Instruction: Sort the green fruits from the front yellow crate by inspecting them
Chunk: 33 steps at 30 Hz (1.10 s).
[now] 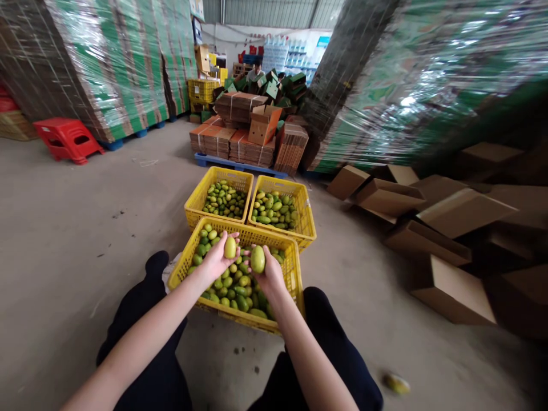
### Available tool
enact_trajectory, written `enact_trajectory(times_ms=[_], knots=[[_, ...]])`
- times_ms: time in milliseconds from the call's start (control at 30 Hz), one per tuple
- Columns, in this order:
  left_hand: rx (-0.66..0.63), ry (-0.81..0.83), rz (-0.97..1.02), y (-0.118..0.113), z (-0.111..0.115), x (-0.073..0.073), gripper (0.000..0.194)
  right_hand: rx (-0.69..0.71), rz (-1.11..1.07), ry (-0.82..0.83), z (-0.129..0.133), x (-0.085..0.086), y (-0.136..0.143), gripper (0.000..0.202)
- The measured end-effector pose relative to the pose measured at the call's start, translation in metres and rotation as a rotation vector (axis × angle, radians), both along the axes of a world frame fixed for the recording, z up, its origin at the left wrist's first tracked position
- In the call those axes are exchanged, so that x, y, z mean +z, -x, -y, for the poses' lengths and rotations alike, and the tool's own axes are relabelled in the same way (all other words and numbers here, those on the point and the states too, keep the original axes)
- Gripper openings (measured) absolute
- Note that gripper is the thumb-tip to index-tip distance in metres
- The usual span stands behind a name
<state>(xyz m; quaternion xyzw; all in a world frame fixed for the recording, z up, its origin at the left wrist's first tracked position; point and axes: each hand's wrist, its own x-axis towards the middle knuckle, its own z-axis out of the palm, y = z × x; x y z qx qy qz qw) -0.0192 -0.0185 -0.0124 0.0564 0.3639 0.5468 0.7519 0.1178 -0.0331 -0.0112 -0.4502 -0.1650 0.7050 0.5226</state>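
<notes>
Nearest, a loose fruit (pixel 397 383) is lying blurred on the floor (pixel 141 200) at lower right, and two dark-trousered legs (pixel 338 348) are flanking the front crate (pixel 292 268). Over this crate, the left hand (pixel 217 260) is turning its palm upward and cradling a yellowish fruit (pixel 230 248), its fingertips spreading a little past it. Just beside it, the right hand (pixel 270 274) is gripping a greener fruit (pixel 257 260) between thumb and fingers. Both pieces are hanging above the green and yellow heap (pixel 242 302) that is filling the crate below. Just beyond, the left rear crate (pixel 194 217) and the right rear crate (pixel 306 220) are standing side by side, each holding more fruit. Farther off, open boxes (pixel 456 285) are lying jumbled on the right, a red stool (pixel 71 137) is standing on the left, and a blue pallet (pixel 240 165) is bearing bundled cardboard (pixel 254 151). Film-wrapped stacks (pixel 124 63) are towering on both sides. Behind green boxes (pixel 270 88), another person (pixel 256 69) is showing only partly.
</notes>
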Motion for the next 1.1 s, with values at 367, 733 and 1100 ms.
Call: enact_trajectory(times_ms=[367, 733, 1100], knots=[[-0.094, 0.05, -0.029, 0.004, 0.0, 0.007, 0.011, 0.026, -0.027, -0.027, 0.003, 0.005, -0.002, 0.022], [-0.08, 0.076, -0.066, 0.006, 0.001, 0.007, 0.016, 0.026, -0.078, 0.063, 0.0, 0.002, -0.006, 0.014], [-0.135, -0.035, -0.036, 0.007, 0.0, 0.009, 0.029, 0.093, -0.102, -0.114, 0.003, 0.013, -0.01, 0.028]])
